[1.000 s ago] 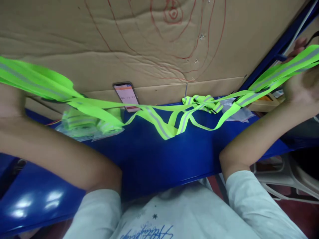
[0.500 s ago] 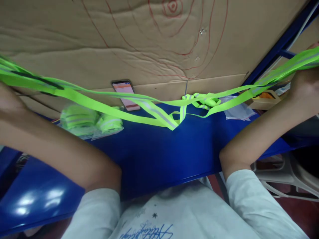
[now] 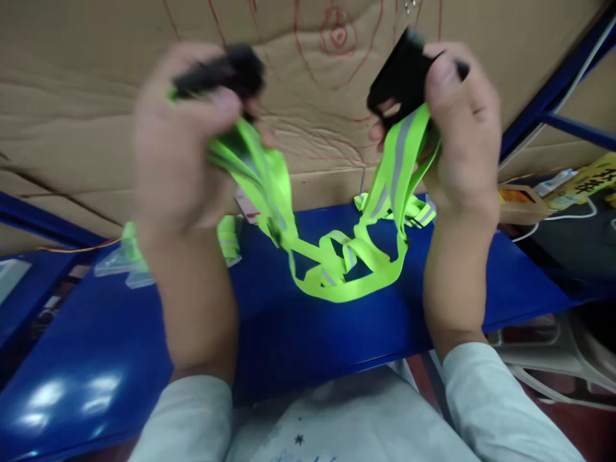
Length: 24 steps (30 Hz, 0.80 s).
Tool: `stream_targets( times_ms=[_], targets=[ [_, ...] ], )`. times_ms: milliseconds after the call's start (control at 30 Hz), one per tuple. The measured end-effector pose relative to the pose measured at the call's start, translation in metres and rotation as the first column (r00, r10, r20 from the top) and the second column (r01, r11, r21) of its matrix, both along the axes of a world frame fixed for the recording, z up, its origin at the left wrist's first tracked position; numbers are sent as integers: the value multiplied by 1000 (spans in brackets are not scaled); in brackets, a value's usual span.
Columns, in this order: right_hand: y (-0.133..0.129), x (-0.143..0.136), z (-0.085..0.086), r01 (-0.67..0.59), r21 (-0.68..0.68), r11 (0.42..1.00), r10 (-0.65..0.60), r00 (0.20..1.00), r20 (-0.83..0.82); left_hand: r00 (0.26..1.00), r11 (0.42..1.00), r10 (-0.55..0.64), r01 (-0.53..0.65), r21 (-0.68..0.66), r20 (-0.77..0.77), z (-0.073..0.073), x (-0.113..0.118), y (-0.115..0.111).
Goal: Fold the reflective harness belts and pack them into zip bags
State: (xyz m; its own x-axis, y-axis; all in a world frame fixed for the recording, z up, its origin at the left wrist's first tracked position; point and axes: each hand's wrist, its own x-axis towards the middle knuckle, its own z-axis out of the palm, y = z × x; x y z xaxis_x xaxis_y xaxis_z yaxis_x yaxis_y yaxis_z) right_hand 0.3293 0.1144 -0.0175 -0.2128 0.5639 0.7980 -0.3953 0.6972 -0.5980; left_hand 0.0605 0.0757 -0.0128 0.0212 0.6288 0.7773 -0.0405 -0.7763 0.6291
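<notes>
A neon green strap with grey reflective stripes [image 3: 346, 292] hangs in a loose loop between my hands, above the blue table [image 3: 308, 340]. My left hand [image 3: 183, 135], blurred by motion, is closed round one end of it, where a black piece [image 3: 235, 69] shows at the fingers. My right hand [image 3: 462, 122] grips the other end, its thumb pressed on a black piece [image 3: 397, 80]. The two hands are apart, raised in front of the cardboard. Below them the strap folds and crosses over itself.
Brown cardboard [image 3: 308, 135] with red drawn rings stands behind the table. Bagged green rolls [image 3: 132, 247] lie at the left, partly behind my arm. Another green strap bundle [image 3: 418, 212] lies at the back right. An open carton [image 3: 522, 204] is at the right.
Both hands have come inward from the outer edges of the view. The strap, stretched wide before, now sags in a bunched loop, and the black pieces have come into sight.
</notes>
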Motion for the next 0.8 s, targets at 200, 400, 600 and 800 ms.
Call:
stream_targets(
  times_ms=[200,400,600,800],
  targets=[
    [-11,-9,-5,4,-11,1000,-2,978,206,973,934,-233,222,-281,-6,-10,40,3],
    [-8,-12,-6,58,34,998,-65,956,285,971,936,-229,201,-288,-65,-13,41,0],
    [-5,-8,-5,15,38,999,-22,981,192,986,952,-155,134,-276,-57,-9,26,-1],
    [-9,-18,-8,-25,37,999,14,963,267,979,939,-192,164,-303,-65,-15,47,-7]
  ],
)
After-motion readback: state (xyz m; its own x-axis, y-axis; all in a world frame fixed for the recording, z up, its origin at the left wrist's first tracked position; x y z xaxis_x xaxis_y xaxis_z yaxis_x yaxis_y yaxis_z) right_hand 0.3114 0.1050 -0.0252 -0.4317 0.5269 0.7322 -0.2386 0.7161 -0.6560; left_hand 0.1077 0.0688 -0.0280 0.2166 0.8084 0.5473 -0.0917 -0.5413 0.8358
